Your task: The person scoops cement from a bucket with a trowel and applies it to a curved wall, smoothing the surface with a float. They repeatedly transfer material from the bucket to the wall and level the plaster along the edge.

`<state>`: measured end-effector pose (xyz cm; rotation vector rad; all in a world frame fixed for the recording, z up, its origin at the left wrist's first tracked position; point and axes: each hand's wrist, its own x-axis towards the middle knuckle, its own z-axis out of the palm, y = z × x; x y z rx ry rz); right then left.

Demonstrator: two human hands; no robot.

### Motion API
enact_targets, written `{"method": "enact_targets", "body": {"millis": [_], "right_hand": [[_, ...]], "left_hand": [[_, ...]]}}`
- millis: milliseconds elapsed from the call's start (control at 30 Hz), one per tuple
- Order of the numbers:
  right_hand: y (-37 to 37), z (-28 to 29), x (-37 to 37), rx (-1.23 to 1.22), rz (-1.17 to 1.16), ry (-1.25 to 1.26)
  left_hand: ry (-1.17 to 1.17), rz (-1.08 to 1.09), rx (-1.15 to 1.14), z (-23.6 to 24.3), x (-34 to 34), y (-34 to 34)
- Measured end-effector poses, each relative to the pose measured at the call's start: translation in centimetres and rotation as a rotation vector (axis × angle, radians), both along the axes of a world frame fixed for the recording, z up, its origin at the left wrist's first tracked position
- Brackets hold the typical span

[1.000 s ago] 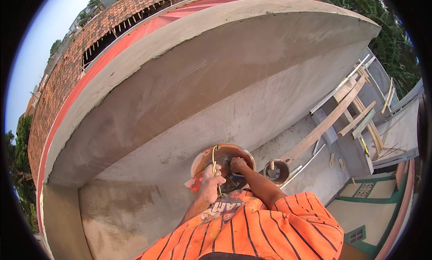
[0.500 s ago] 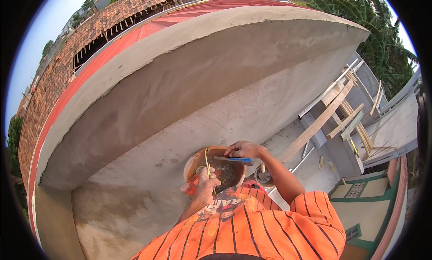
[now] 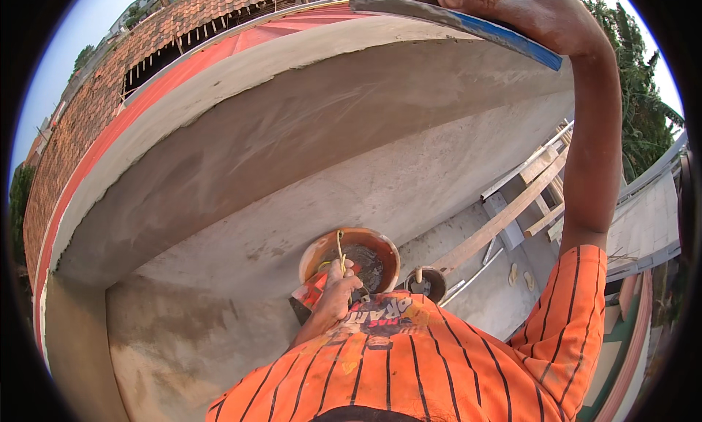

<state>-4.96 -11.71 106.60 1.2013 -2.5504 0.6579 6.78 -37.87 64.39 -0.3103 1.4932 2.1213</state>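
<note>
My right hand [image 3: 523, 13] is raised at the top right, fingers wrapped around a blue plastering float [image 3: 468, 27] whose edge is smeared with grey mortar. The float is in front of the upper edge of a curved wall with brown-grey plaster [image 3: 278, 122]; I cannot tell whether it touches the wall. Low in front of me, my left hand [image 3: 338, 287] is closed on a thin, pale yellow handle [image 3: 340, 246] at an orange-brown round tub [image 3: 387, 245]. Wet grey material lies in the tub. What the handle's lower end belongs to is hidden by my hand.
A small dark bucket [image 3: 436, 282] stands right of the tub. Wooden planks [image 3: 504, 214] and pale rails lie to the right, near a pair of sandals [image 3: 521, 277]. Behind the wall are a red metal roof [image 3: 292, 21] and a tiled roof [image 3: 80, 144].
My right hand has risen from over the tub to the wall's top with the float. My left hand has stayed by the tub, still gripping the yellow handle.
</note>
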Motion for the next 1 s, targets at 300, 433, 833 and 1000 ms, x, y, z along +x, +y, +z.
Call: {"method": "enact_targets", "body": {"millis": [300, 433, 833, 1000], "right_hand": [[1.0, -2.5, -3.8, 0.225, -0.420, 0.091], [5.6, -2.4, -5.0, 0.359, -0.773, 0.177], [2.2, -15.2, -2.5, -0.902, -0.554, 0.978], [-0.7, -17.1, -3.5, -1.020, -0.698, 0.836]], "left_hand": [[-0.010, 0.007, -0.003, -1.1, -0.2, 0.1], [-0.024, 0.033, -0.006, -1.3, -0.4, 0.4], [-0.024, 0.057, -0.007, -0.1, 0.3, -0.2], [-0.021, 0.081, 0.036, -0.9, 1.0, -0.4]]}}
